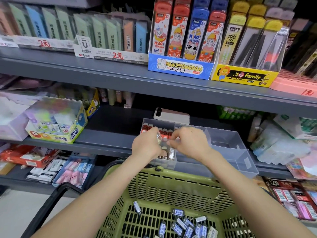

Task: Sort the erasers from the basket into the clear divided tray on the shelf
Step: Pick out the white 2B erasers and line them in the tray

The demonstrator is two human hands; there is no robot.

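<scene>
Up top, "MIAOMENGDAN" is read across the blue box (pixel 180 68), a handwritten "2元" scrawled over it, and "M*AO MENGDAN" is carried by the cases (pixel 192 36) inside. "family" is shown on the yellow box (pixel 243 77), "100 PCS" on a tube (pixel 231 40) in it. "M&G" and "2元" are seen on the white box (pixel 109 55). Lower down, "POWER GLUE" is seen on the glue carton (pixel 73 133) and "2B" on erasers (pixel 164 157) in the clear tray (pixel 240 162).

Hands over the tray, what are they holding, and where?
The left hand grips a few erasers, ends poking out past its fingers. The right hand pinches one with its fingers; blur hides exactly where.
</scene>
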